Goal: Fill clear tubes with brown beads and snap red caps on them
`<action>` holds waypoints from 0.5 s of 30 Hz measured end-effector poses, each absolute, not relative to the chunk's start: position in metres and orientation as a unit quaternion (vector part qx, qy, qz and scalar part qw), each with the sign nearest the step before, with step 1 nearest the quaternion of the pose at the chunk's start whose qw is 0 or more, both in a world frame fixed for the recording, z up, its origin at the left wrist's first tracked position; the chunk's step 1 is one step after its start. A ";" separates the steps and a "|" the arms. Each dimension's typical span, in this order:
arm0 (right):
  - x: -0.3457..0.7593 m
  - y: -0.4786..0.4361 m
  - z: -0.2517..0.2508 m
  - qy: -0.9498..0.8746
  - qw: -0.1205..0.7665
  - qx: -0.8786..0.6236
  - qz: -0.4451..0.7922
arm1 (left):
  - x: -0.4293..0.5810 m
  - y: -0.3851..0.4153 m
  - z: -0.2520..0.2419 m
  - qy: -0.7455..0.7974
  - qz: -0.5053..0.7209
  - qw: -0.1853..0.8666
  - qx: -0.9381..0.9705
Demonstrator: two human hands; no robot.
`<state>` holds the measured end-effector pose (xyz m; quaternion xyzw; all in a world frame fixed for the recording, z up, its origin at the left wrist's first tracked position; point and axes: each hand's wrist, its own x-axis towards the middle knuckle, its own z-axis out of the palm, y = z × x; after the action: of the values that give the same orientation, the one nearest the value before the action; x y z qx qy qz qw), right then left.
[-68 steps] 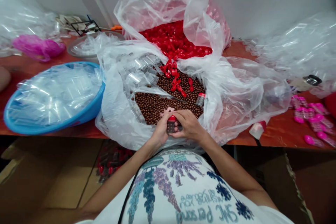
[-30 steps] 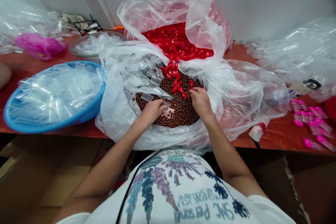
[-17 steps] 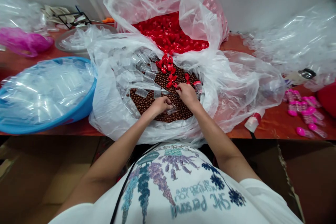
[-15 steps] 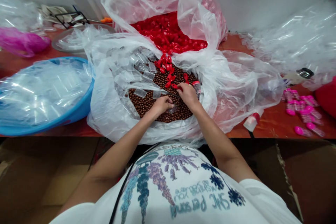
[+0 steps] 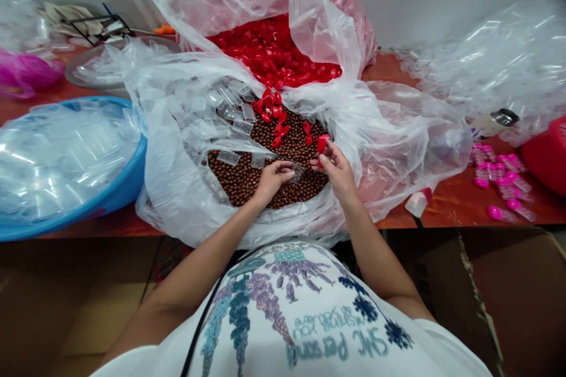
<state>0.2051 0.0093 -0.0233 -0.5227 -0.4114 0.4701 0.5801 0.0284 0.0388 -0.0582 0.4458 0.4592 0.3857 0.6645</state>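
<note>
My left hand (image 5: 275,181) is closed in a pinch on a small clear plastic container (image 5: 299,173), low over brown beads (image 5: 243,181) in an open white plastic bag (image 5: 172,188). To its right, the fingers of my right hand (image 5: 339,174) are bent round a red flip cap (image 5: 322,144) at the right side of the beads. Part of that cap is hidden by the fingers. More loose red caps (image 5: 278,132) lie on the far part of the beads. Clear plastic containers (image 5: 229,157) rest along the left side of the bag.
Behind stands a bag of red caps (image 5: 274,47). A blue basin (image 5: 140,159) of clear plastic pieces is on the left. To the right are a white-and-red item (image 5: 417,203), pink-capped tubes (image 5: 502,174), a steel-topped bottle (image 5: 497,122) and a red basin (image 5: 548,153).
My right hand has drawn back to the right from the loose caps and now has a red cap in its fingers. My left hand stays over the beads, the clear container showing more plainly.
</note>
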 end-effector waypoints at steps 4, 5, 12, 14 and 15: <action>0.205 0.000 -0.025 -0.442 0.548 -0.545 0.456 | 0.019 0.033 -0.053 0.469 0.381 0.679 0.417; 0.204 -0.001 -0.026 -0.452 0.536 -0.551 0.452 | 0.016 0.031 -0.050 0.469 0.380 0.684 0.410; 0.185 -0.008 -0.024 -0.504 0.482 -0.554 0.455 | -0.001 0.015 -0.030 0.438 0.370 0.744 0.342; 0.180 -0.009 -0.022 -0.518 0.474 -0.549 0.454 | -0.005 0.012 -0.026 0.429 0.365 0.759 0.326; 0.178 -0.009 -0.021 -0.528 0.473 -0.545 0.448 | -0.007 0.010 -0.025 0.425 0.364 0.765 0.319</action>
<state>0.1775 -0.0090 -0.0213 -0.5454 -0.5276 0.4477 0.4730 -0.0069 0.0102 -0.0252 0.3194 0.4255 0.3639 0.7646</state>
